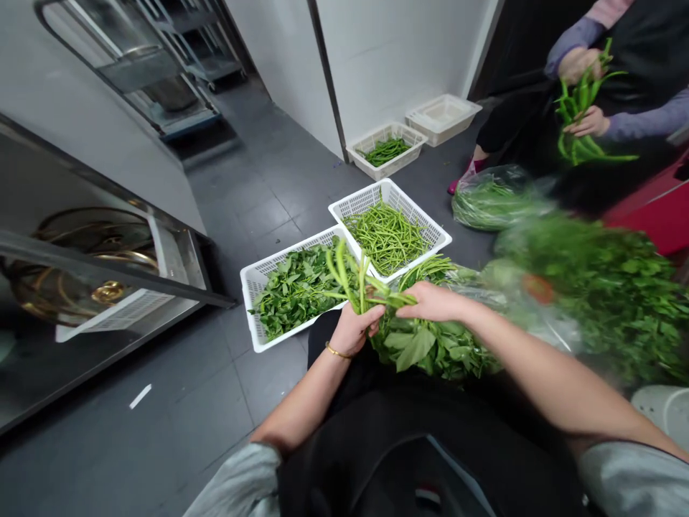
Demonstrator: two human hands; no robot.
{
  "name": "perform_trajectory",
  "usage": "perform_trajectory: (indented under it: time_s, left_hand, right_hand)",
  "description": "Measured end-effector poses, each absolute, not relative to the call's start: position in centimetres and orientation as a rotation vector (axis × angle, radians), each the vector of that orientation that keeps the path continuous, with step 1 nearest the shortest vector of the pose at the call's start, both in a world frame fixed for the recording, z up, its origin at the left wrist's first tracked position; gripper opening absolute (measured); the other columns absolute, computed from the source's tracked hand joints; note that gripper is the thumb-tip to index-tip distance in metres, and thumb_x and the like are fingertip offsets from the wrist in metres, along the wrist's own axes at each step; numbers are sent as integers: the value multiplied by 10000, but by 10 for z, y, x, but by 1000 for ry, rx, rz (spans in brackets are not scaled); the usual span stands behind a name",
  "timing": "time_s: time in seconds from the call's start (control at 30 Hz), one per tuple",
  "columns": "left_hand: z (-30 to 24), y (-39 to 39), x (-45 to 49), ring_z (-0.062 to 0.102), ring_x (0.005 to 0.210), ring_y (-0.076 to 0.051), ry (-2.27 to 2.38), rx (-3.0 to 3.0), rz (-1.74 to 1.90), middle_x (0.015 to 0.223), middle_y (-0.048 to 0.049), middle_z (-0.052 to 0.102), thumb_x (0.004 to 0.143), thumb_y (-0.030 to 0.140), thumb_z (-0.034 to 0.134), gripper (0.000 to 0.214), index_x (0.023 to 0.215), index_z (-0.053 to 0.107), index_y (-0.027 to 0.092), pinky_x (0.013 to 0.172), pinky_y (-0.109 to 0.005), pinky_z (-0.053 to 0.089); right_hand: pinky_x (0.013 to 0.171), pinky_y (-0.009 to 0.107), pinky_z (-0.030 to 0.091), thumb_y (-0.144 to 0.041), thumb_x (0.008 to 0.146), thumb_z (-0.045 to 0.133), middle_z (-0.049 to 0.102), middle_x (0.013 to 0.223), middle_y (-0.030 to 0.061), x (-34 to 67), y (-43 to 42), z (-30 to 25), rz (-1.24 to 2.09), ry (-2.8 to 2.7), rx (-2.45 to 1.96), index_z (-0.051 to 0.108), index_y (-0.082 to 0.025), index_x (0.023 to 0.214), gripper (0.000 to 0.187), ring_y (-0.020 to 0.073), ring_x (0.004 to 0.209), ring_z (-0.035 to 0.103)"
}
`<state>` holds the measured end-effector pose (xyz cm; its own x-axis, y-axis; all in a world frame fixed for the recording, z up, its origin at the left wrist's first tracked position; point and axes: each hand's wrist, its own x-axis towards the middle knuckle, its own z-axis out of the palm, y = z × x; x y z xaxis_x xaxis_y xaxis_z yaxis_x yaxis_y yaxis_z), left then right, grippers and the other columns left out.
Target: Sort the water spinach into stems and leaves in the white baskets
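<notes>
My left hand (352, 332), with a gold bracelet at the wrist, is closed around several light green vegetable stems (345, 281) that stick up past the thumb. Pinched in my right hand (429, 300) are stems from the same greens, right beside the left hand. Below both hands a heap of leafy greens (417, 346) lies over my lap. Just ahead on the left, a white basket (248, 287) holds picked leaves. Another white basket (442, 239), touching it on the right, holds cut green stems (385, 233).
Plastic-bagged greens (484, 205) and a large leafy pile (608, 287) lie to my right. A co-worker's hands (589, 122) hold long green peppers or beans. Farther off are a basket of green pods (386, 151) and a white tub (444, 118). A metal shelf (199, 309) borders the left.
</notes>
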<state>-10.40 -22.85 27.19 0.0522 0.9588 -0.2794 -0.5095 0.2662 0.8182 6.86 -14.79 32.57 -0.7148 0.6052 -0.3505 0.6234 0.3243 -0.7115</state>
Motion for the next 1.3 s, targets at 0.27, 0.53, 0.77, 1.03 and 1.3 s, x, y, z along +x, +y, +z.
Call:
perform_trajectory:
  time_s: [0.27, 0.53, 0.77, 1.03, 1.3]
  left_hand:
    - [252, -211, -167, 344, 390, -16, 973, 270, 1313, 584, -1, 558, 606, 232, 771, 330, 876, 643, 90, 338, -130, 246]
    - [246, -195, -176, 314, 370, -11, 1011, 233, 1330, 532, 33, 511, 614, 184, 747, 250, 827, 652, 91, 334, -136, 238]
    - [259, -134, -109, 293, 353, -26, 824, 392, 1277, 473, 89, 431, 607, 310, 788, 525, 1071, 610, 140, 349, -171, 247]
    - [240, -145, -67, 392, 311, -48, 702, 613, 816, 473, 21, 548, 566, 328, 807, 319, 642, 573, 125, 321, -191, 295]
    - [207, -150, -71, 305, 272, -33, 1004, 398, 909, 375, 45, 457, 559, 323, 791, 317, 567, 546, 121, 298, -185, 221]
  right_hand:
    - [482, 253, 383, -483, 651, 670, 565, 512, -16, 98, -33, 334, -1219, 2504, 1344, 636, -182, 571, 313, 120, 485, 483]
    - [572, 289, 450, -519, 588, 728, 668, 653, 27, 110, 1, 343, -1611, 2348, 1306, 707, -179, 655, 348, 155, 577, 573]
    - [676, 301, 458, -553, 671, 655, 647, 704, 41, 100, -43, 302, -2113, 2276, 1065, 661, -137, 720, 419, 156, 657, 569]
    - [610, 238, 415, -505, 674, 664, 600, 685, 12, 116, -112, 283, -2434, 1899, 1020, 658, -132, 723, 376, 118, 619, 512]
    - [544, 223, 393, -509, 657, 678, 600, 620, 0, 182, -161, 334, -2458, 1827, 1124, 667, -148, 689, 363, 108, 556, 495]
